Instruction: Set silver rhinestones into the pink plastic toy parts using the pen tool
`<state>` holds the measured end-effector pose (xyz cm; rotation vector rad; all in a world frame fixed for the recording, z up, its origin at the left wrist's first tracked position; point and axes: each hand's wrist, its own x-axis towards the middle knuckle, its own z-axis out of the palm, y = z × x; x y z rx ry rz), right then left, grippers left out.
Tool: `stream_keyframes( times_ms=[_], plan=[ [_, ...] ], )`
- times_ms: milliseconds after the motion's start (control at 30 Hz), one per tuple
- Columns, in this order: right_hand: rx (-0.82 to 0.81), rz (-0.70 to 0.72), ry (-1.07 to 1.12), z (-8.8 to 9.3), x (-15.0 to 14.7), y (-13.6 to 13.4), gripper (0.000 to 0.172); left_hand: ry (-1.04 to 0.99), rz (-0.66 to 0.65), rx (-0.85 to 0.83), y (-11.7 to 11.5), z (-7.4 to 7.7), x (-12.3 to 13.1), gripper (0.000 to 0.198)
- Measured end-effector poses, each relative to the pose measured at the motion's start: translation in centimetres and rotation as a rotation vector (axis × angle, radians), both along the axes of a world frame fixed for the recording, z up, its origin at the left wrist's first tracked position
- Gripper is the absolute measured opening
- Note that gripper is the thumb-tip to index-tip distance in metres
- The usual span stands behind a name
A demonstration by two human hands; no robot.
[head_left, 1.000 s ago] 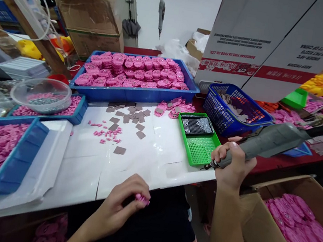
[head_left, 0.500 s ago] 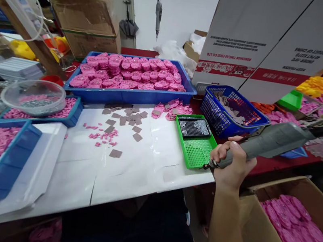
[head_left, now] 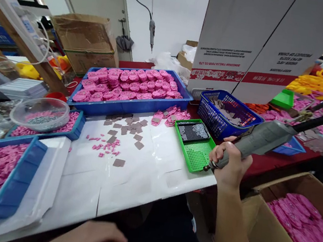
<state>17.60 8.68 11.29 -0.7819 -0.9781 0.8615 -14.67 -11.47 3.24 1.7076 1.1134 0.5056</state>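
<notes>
My right hand [head_left: 231, 160] is wrapped round a grey electric screwdriver [head_left: 264, 139], its bit end pointing left and down over the green tray [head_left: 197, 155]. In that tray sits a black perforated plate [head_left: 192, 132] with small metal screws. At the bottom, in front of the table edge, my left hand [head_left: 100, 234] shows with its fingers loosely extended and nothing visible in them. On the white tabletop lie grey-brown square pieces [head_left: 119, 163], small pink parts [head_left: 108, 145] and a few pink flower-like pieces [head_left: 171, 116].
Stacked pink pieces fill a blue tray [head_left: 130, 106] at the back. A blue basket [head_left: 226, 115] holds grey pieces. Blue bins [head_left: 15, 192] of pink parts stand left, with a clear bowl [head_left: 40, 114]. At right, a cardboard box [head_left: 251, 225] contains pink pieces. Another screwdriver [head_left: 151, 33] hangs behind.
My left hand has come into view at the bottom. My right hand still grips the screwdriver near the green tray. The camera view has shifted slightly.
</notes>
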Motion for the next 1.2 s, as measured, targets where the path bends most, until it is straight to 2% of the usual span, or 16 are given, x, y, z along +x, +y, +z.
stream_keyframes(
  times_ms=[33, 100, 200, 233, 300, 367, 433, 533, 633, 700, 767, 833, 967, 1033, 1100, 1200],
  plan=[
    [0.003, -0.001, 0.002, 0.0, -0.1, 0.0, 0.017, 0.029, 0.033, 0.082, 2.3, 1.3, 1.3, 0.029],
    [0.009, 0.007, 0.006, 0.0, -0.3, 0.0, 0.017, 0.135, 0.235, 0.277, 8.3, 3.6, 4.1, 0.027],
    [0.012, 0.017, 0.011, -0.1, -0.5, 0.3, 0.016, 0.421, 0.489, 0.458, 19.0, 4.7, 7.1, 0.039],
    [0.017, 0.017, 0.014, -0.2, -0.5, 0.4, 0.016, 0.551, 0.557, 0.434, 22.3, 4.4, 7.7, 0.04],
    [0.031, 0.018, 0.02, -0.3, -0.5, 0.6, 0.017, 0.627, 0.631, 0.394, 27.4, 3.3, 8.3, 0.047],
    [0.039, 0.029, 0.029, -0.4, -0.3, 0.7, 0.016, 0.666, 0.667, 0.356, 30.3, 1.8, 8.5, 0.052],
    [0.027, 0.046, 0.037, -0.5, 0.0, 0.7, 0.016, 0.695, 0.683, 0.345, 31.6, 0.5, 8.7, 0.054],
    [0.009, 0.054, 0.03, -0.8, 0.5, 0.6, 0.016, 0.732, 0.687, 0.367, 31.9, -0.5, 8.6, 0.054],
    [0.012, 0.031, 0.007, -1.3, 0.8, 0.5, 0.015, 0.768, 0.675, 0.391, 31.2, -0.3, 7.8, 0.054],
    [0.016, 0.022, 0.0, -1.5, 1.0, 0.6, 0.014, 0.793, 0.673, 0.395, 29.7, 0.1, 7.2, 0.058],
    [0.024, 0.021, 0.002, -1.6, 1.0, 0.9, 0.013, 0.8, 0.639, 0.398, 26.8, 0.4, 6.6, 0.061],
    [0.036, 0.007, 0.009, -1.5, 0.9, 1.6, 0.014, 0.77, 0.544, 0.411, 22.4, 0.3, 6.5, 0.06],
    [0.058, -0.043, -0.004, -1.5, 0.3, 4.3, 0.017, 0.658, 0.389, 0.45, 12.5, -1.0, 7.6, 0.053],
    [0.06, -0.04, -0.047, -2.0, -0.2, 6.1, 0.016, 0.582, 0.377, 0.475, 9.2, -1.9, 8.4, 0.047],
    [0.054, -0.017, -0.1, -2.8, -0.6, 7.6, 0.016, 0.527, 0.409, 0.514, 7.8, -2.6, 9.3, 0.049],
    [0.054, 0.017, -0.138, -3.8, -1.0, 9.0, 0.015, 0.435, 0.449, 0.577, 8.7, -3.1, 11.0, 0.052]
  ],
)
